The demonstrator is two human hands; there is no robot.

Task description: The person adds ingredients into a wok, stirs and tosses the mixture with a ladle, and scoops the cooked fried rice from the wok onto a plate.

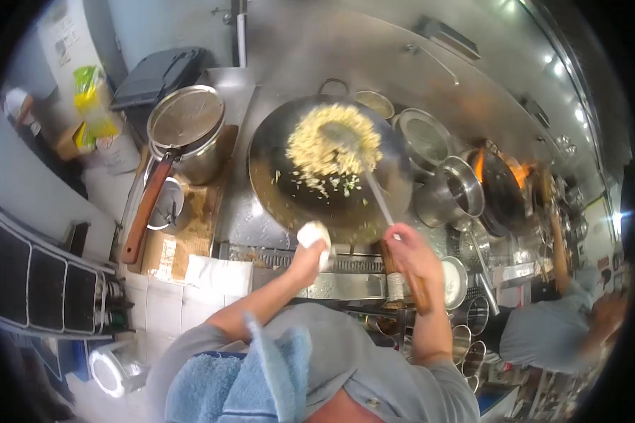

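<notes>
Food [307, 151] lies in a wok [268, 190] under a ladle [340, 134]; at left, a strainer [185, 116] rests atop a pot [201, 163]; at right, a pan [436, 203] stands between it and a second wok [504, 194].

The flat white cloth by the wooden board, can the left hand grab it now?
Probably yes: the flat white cloth looks close to the left hand, and nothing lies on top. But that hand already holds a bunched white cloth, so it may have to let go first.
</notes>
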